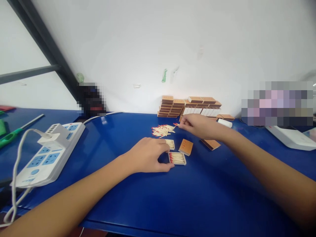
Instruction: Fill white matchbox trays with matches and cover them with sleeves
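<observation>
Cardboard matchboxes [169,107] stood in stacks against the wall [118,65], at the far edge of the blue surface [138,200]. Each, I judged, would be very light and easily crushed if squeezed through its middle.

Nearer me, a loose heap of matches [161,129] lay beyond the open trays. An orange matchbox sleeve [186,147] rested just right of those trays; I thought its side edges the best place to take it, lightly, since thin card would buckle.

Both trays held matches. The far tray [174,144] lay just beyond the near tray [178,164], whose matches [177,158] had their red heads to the left. The grip of my left hand [148,154] was only partly open, thumb at one corner of the near tray's left end and a finger at the other. Those short walls would likely bend under a hard pinch, and so light a tray could slide at a nudge.

Smallest were the matchsticks [175,124] in my right hand [198,125], pinched close between thumb and fingers beside the heap, heads pointing left; I couldn't tell how many. Such sticks would be stiff but snappable, best held by bare wood.
</observation>
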`<act>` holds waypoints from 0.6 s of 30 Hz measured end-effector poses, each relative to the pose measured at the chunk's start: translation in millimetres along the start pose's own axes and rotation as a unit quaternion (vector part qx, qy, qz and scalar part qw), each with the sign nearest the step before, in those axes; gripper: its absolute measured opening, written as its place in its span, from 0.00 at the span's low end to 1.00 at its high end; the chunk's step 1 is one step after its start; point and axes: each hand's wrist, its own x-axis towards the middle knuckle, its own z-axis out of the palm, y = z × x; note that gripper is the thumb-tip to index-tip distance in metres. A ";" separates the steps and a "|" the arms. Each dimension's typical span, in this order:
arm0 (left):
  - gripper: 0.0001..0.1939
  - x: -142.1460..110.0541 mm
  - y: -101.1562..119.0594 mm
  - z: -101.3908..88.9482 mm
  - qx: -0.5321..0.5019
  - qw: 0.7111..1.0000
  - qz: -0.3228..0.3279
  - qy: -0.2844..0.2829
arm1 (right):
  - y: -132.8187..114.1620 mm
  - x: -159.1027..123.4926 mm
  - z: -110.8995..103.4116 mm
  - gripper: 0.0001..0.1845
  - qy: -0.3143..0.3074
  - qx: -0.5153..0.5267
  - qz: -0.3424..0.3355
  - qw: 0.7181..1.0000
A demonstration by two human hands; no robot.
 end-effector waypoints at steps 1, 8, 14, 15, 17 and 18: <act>0.16 -0.1 0.1 0.0 0.001 1.000 0.000 0.001 | 0.6 -4.3 0.0 0.14 0.005 -0.002 0.005 1.000; 0.16 -0.4 -0.9 1.7 0.009 1.000 -0.001 0.001 | -5.6 -32.7 -1.7 0.14 0.052 0.046 0.026 0.997; 0.16 -0.2 -1.1 2.7 0.003 1.000 -0.001 0.011 | -18.4 -73.5 10.7 0.17 -0.028 0.153 -0.058 0.986; 0.16 -0.1 -0.9 2.4 0.003 1.000 -0.003 0.010 | -20.2 -78.2 13.5 0.16 -0.037 0.149 -0.065 0.986; 0.15 -0.1 -0.5 2.0 0.001 1.000 -0.004 0.007 | -24.0 -84.5 17.4 0.15 -0.045 0.136 -0.074 0.987; 0.15 -0.1 -0.5 1.9 0.000 1.000 -0.004 0.006 | -25.9 -86.2 18.3 0.15 -0.048 0.133 -0.077 0.987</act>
